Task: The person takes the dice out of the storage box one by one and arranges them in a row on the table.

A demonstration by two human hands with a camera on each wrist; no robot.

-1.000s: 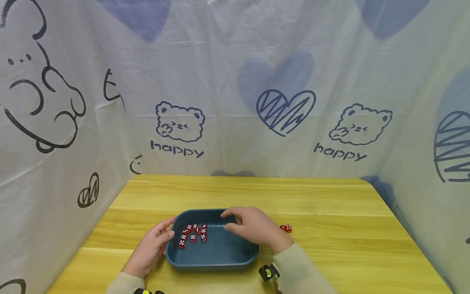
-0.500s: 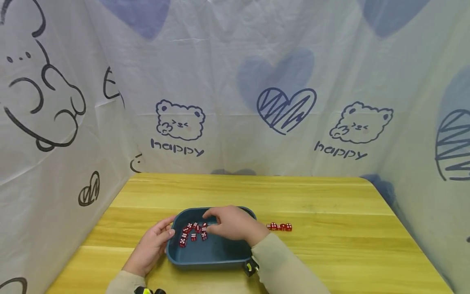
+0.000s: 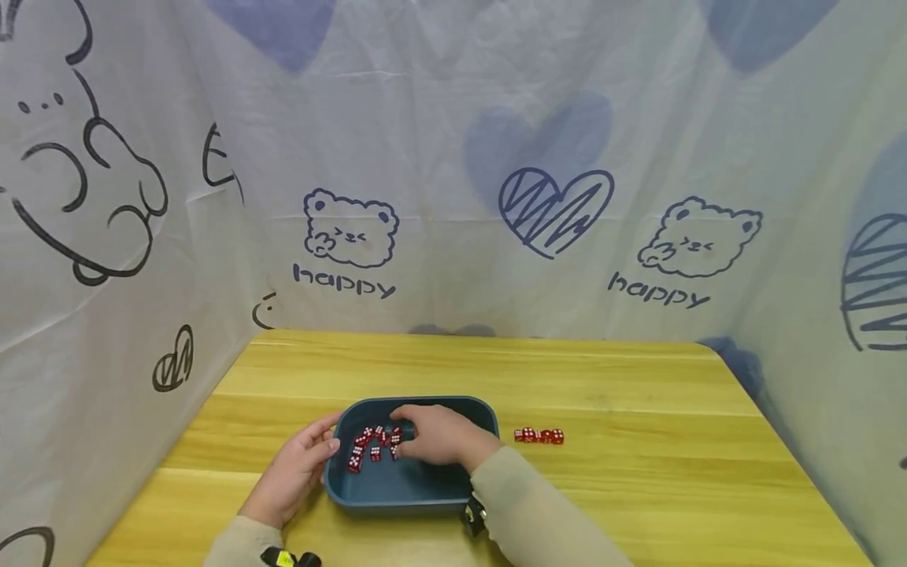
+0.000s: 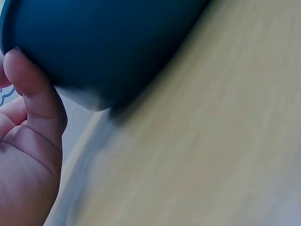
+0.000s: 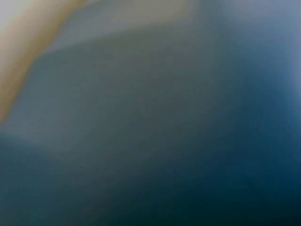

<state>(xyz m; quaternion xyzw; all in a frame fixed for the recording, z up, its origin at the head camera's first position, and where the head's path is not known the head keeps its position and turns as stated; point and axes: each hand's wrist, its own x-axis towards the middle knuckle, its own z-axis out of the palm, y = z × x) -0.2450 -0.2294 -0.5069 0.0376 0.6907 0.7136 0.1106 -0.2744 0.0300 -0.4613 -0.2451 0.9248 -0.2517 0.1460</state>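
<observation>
A dark teal plastic tray (image 3: 425,492) with rounded corners stands on the table in the head view. Several red dice with white pips (image 3: 375,453) lie in its left half. My left hand (image 3: 294,476) holds the tray's left end, its thumb at the rim. In the left wrist view, the thumb (image 4: 28,77) lies against the tray's outer wall. My right hand (image 3: 439,433) reaches into the tray, thumb and index finger spread apart beside the rightmost dice. Whether it touches a die cannot be made out. The right wrist view is blurred.
A short row of red dice (image 3: 538,436) lies on the yellow wood-grain table (image 3: 638,472), to the right of the tray. A white cloth (image 3: 439,260) with bear and heart drawings hangs behind and along both sides.
My right hand has moved left inside the tray, from near its far right side to the dice. The row of dice on the table has come fully into view. My left hand stays put.
</observation>
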